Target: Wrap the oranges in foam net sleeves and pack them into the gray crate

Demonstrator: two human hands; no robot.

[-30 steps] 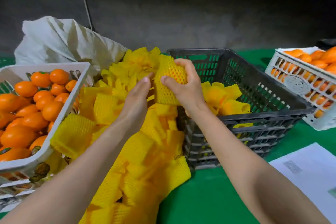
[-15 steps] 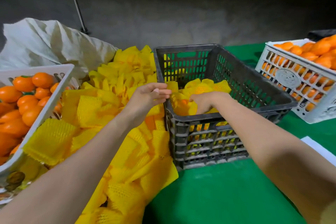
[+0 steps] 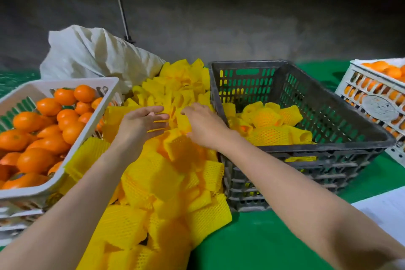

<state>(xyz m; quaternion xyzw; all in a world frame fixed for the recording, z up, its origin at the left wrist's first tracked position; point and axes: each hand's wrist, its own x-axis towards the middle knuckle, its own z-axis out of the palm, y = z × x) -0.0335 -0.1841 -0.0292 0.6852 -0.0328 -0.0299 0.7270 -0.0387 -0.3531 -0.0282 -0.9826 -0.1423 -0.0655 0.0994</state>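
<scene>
A heap of yellow foam net sleeves (image 3: 157, 177) lies on the green table between the two crates. My left hand (image 3: 140, 124) hovers over the top of the heap, fingers spread and holding nothing. My right hand (image 3: 205, 126) is beside it, with its fingers curled on one foam net sleeve (image 3: 182, 121) at the top of the heap. The gray crate (image 3: 328, 114) stands to the right and holds several sleeved oranges (image 3: 266, 119). Bare oranges (image 3: 46, 131) fill the white basket (image 3: 65, 160) on the left.
A white sack (image 3: 92, 55) slumps behind the sleeve heap. A second white crate of oranges (image 3: 377, 103) stands at the far right. White paper (image 3: 385, 210) lies on the green table (image 3: 252, 245) at the lower right. A dark wall rises behind.
My right hand put the sleeved orange into the gray crate, then came back left to the sleeve heap. My left hand dropped onto the heap and spread its fingers.
</scene>
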